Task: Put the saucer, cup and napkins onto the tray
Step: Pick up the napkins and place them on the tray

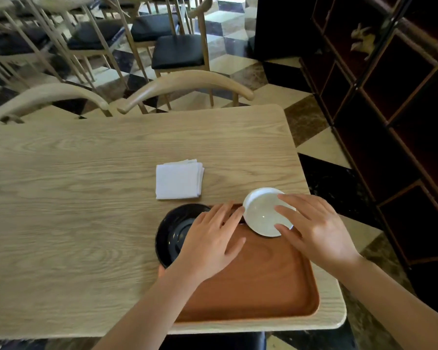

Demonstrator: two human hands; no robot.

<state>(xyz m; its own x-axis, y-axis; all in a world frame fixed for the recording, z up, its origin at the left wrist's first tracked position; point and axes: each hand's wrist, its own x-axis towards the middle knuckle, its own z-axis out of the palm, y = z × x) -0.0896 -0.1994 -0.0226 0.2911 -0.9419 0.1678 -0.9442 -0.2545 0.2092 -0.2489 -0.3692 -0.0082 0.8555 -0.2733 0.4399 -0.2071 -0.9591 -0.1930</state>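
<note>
Right hand [314, 231] grips the white cup [264, 213] by its rim, fingers spread over the near and right edge, holding it over the far corner of the brown tray [263, 281]. Whether the cup's base already rests on the tray floor or hangs just above it cannot be told from this angle. Left hand [210, 238] lies flat and spread, fingers loose, over the right part of the black saucer [172, 233], its fingertips reaching toward the cup; it presses or steadies rather than pinches. The saucer sits under and to the left of that hand, straddling the tray's left rim, part on the tray and part over the counter [74, 198], so it looks only half placed.

Beyond both hands, apart from the tray, the folded white napkins [178, 179] lie on the counter untouched. By this reading the cup is nearly placed, the saucer needs sliding fully inside the rim, and the napkins remain entirely to do.
</note>
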